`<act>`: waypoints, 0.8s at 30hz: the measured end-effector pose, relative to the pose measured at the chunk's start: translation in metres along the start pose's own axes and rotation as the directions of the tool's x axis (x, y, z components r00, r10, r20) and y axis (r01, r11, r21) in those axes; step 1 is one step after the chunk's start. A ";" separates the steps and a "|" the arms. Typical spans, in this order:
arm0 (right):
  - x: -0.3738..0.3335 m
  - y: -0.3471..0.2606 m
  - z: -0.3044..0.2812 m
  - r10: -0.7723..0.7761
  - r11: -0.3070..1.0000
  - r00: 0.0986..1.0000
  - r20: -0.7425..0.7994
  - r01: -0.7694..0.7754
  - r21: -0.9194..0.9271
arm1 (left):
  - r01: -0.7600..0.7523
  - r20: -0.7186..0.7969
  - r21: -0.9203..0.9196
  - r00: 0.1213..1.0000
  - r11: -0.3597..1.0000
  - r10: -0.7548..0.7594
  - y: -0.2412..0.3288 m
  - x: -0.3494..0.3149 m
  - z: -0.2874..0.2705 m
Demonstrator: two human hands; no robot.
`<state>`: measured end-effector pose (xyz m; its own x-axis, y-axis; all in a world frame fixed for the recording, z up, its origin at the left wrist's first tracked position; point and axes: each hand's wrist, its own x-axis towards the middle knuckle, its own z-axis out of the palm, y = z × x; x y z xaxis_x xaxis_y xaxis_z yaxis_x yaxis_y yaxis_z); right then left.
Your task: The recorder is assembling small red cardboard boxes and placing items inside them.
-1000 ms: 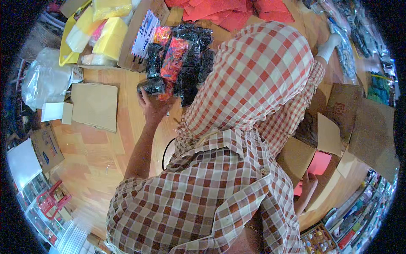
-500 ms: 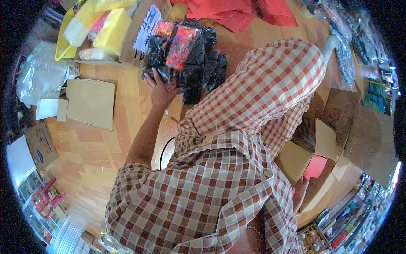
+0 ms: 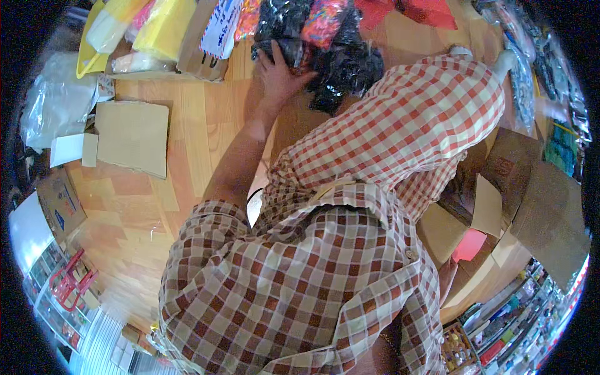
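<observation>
My left hand (image 3: pixel 280 78) lies with fingers spread on a pile of shiny black plastic packs (image 3: pixel 344 62) at the top middle. Its thumb points right along the near side of the pile. On and beside the black packs are clear packs of small, bright multicoloured pieces, one at the top (image 3: pixel 324 24) and another (image 3: pixel 247 19) to its left. My right hand (image 3: pixel 447 275), at the lower right, is mostly hidden by my shirt. It is beside an open cardboard box (image 3: pixel 465 287), close to a pinkish-red card (image 3: pixel 469 245). Its fingers cannot be made out.
A carton (image 3: pixel 206 62) with yellow and clear packages stands at the upper left. Flat cardboard (image 3: pixel 132 139) and a clear plastic bag (image 3: pixel 56 103) lie at left. Red sheets (image 3: pixel 431 12) are at the top. My checked trouser leg (image 3: pixel 400 119) crosses the middle. Shelved goods fill the right rim.
My left hand has moved right and away from me, and the black pile with its colourful packs has shifted the same way. My right hand stays by the box.
</observation>
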<state>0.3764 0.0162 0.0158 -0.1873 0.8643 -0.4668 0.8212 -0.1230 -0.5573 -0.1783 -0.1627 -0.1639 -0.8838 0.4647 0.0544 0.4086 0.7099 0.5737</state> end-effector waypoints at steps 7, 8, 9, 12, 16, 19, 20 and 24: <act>0.013 -0.019 0.008 -0.032 0.998 0.999 0.036 0.034 -0.052 | -0.092 0.048 -0.024 0.994 0.995 0.093 -0.047 -0.054 -0.063; 0.015 -0.021 0.009 -0.039 0.998 0.998 0.039 0.041 -0.057 | -0.178 0.049 0.095 0.984 0.979 0.174 -0.053 -0.069 -0.069; 0.017 -0.023 0.011 -0.041 0.997 0.998 0.044 0.044 -0.064 | -0.246 0.087 0.210 0.969 0.946 0.233 -0.059 -0.085 -0.073; 0.020 -0.028 0.014 -0.057 0.995 0.997 0.057 0.062 -0.083 | -0.270 0.263 0.118 0.936 0.956 0.232 -0.080 -0.142 -0.085; 0.024 -0.036 0.021 -0.076 0.991 0.995 0.068 0.083 -0.102 | -0.065 0.151 0.182 0.988 0.981 0.037 -0.127 -0.166 -0.094; 0.027 -0.043 0.026 -0.097 0.988 0.992 0.075 0.106 -0.114 | 0.213 -0.097 0.238 0.976 0.948 -0.195 -0.155 -0.180 -0.105; 0.027 -0.045 0.028 -0.108 0.986 0.991 0.075 0.116 -0.117 | 0.236 -0.093 0.227 0.971 0.945 -0.220 -0.162 -0.184 -0.107; 0.029 -0.054 0.035 -0.137 0.981 0.988 0.068 0.144 -0.130 | 0.141 -0.031 0.322 0.990 0.936 -0.138 -0.179 -0.196 -0.110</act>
<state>0.3076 0.0310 0.0081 -0.3337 0.8380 -0.4317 0.8485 0.0675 -0.5248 -0.1035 -0.4396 -0.1872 -0.9385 0.3453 0.0000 0.3314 0.9005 0.2815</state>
